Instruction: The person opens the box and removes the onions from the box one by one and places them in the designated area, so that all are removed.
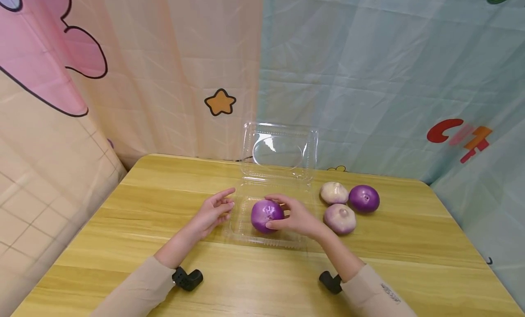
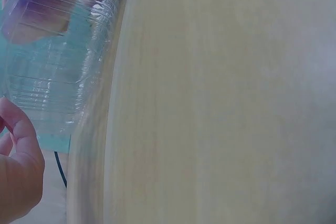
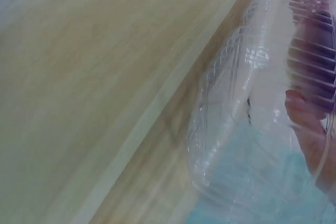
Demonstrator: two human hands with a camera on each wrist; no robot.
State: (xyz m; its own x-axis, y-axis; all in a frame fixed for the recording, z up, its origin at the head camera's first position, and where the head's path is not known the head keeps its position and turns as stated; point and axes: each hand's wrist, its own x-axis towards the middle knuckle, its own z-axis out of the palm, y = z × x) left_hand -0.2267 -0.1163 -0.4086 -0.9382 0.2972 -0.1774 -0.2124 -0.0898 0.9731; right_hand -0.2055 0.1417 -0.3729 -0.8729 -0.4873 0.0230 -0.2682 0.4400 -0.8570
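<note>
A clear plastic clamshell box [image 1: 235, 232] lies unfolded on the wooden table, its lid [image 1: 283, 168] raised at the back. Inside its base is a glossy purple onion [image 1: 261, 212]. My right hand [image 1: 297, 219] holds this onion from the right, thumb at the near side and fingers at the far side. The box's wall partly blurs that grip in the right wrist view. At the box's left edge is my left hand [image 1: 211, 214], forefinger extended and other fingers loosely bent; whether it touches the rim is unclear.
Right of the box sit another purple onion [image 1: 364, 199], a whitish onion [image 1: 334, 193] and a pale purple-tinged onion [image 1: 340, 219], close together. A printed curtain [image 1: 184, 80] hangs behind the table [image 1: 172, 180]. Each wrist wears a black device.
</note>
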